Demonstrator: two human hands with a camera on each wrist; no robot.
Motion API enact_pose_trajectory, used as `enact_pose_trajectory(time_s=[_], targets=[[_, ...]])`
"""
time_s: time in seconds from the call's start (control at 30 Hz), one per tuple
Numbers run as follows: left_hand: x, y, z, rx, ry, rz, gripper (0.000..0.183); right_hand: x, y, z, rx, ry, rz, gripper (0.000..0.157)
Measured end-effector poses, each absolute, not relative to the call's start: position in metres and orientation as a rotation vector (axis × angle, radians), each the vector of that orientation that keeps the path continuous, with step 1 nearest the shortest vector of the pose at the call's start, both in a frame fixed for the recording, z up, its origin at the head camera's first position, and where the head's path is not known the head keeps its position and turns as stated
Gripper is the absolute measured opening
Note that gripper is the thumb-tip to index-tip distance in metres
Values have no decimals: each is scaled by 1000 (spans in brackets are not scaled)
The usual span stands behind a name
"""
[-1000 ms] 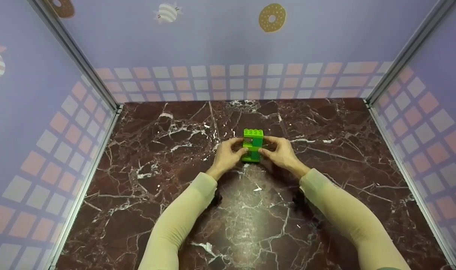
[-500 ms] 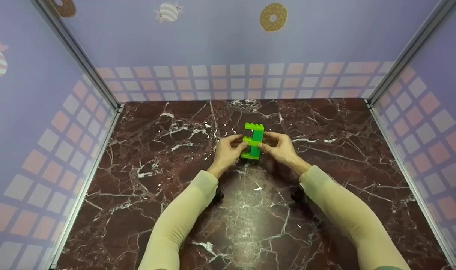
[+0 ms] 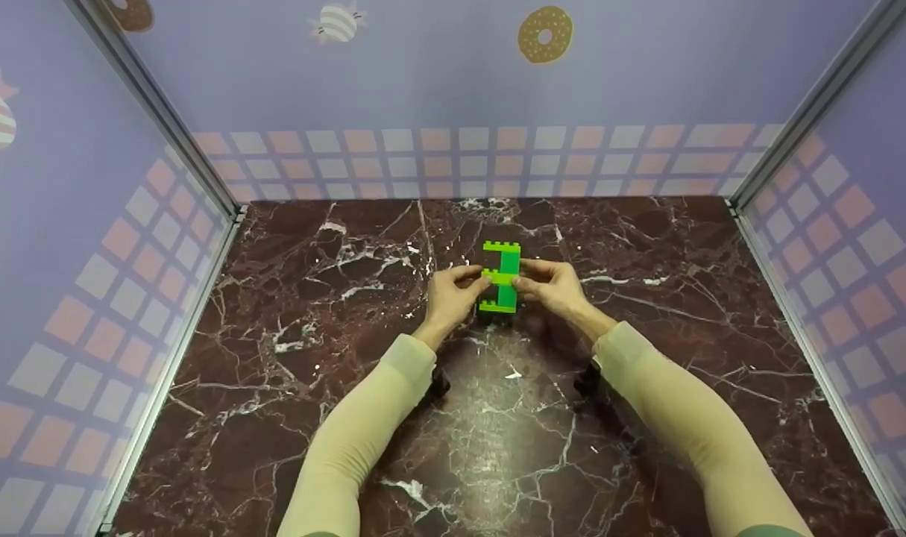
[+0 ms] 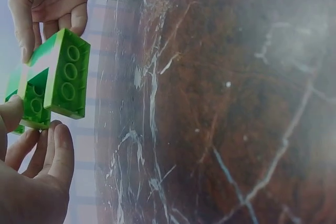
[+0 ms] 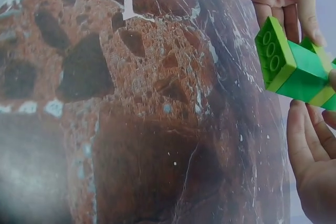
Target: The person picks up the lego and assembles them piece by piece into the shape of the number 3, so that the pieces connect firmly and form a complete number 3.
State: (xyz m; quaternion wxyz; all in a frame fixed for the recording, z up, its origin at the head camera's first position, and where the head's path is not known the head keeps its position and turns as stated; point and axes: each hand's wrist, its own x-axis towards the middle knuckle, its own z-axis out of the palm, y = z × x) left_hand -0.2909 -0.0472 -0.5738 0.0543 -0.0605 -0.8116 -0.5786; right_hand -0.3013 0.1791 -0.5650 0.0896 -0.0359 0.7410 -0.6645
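A stack of toy building blocks (image 3: 509,262) is held off the table between both hands. Lime-green plates at the top, middle and bottom alternate with darker green bricks along the right side, leaving gaps on the left like a backwards E. My left hand (image 3: 450,300) pinches the left end of the middle plate between thumb and fingers. From the right, my right hand (image 3: 559,294) pinches the same level. Hollow round tubes show on the underside of the stack (image 4: 68,77) in the left wrist view. The right wrist view shows the bottom plate and darker brick (image 5: 302,72).
A dark red marbled tabletop (image 3: 288,418) with white veins lies under the hands. Purple panels with pink and white checks (image 3: 393,156) wall it in at the back and both sides. Grey metal rails (image 3: 199,168) run along the corners.
The block stack has risen slightly and tipped, so its front side now faces the head camera and its top studs show in profile. Both hands keep their hold and have moved up with it.
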Motion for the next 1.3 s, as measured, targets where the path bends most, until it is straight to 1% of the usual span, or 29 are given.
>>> enact_pose_trajectory(time_s=[0.13,0.33,0.37,0.57,0.6,0.8,1.0,1.3], targets=[[-292,-45,-576,-109,-2457,-1763,33,-301,175,-566,-12,2157,-2032,53],[-297,-42,-581,10,-2480,-1775,34,-301,168,-567,152,2153,-2046,51],[-304,-43,-593,5,-2474,-1773,35,-301,167,-567,173,2156,-2040,51],[-324,-45,-622,83,-2502,-1706,38,-302,161,-569,269,2152,-2025,48],[-323,-44,-618,119,-2521,-1699,36,-303,161,-569,281,2149,-2024,48],[-342,-41,-642,211,-2569,-1675,27,-304,157,-570,357,2155,-1998,48],[-343,-38,-647,216,-2585,-1591,30,-306,155,-573,417,2167,-1976,45],[-342,-37,-647,193,-2596,-1511,27,-307,152,-579,432,2156,-1996,43]])
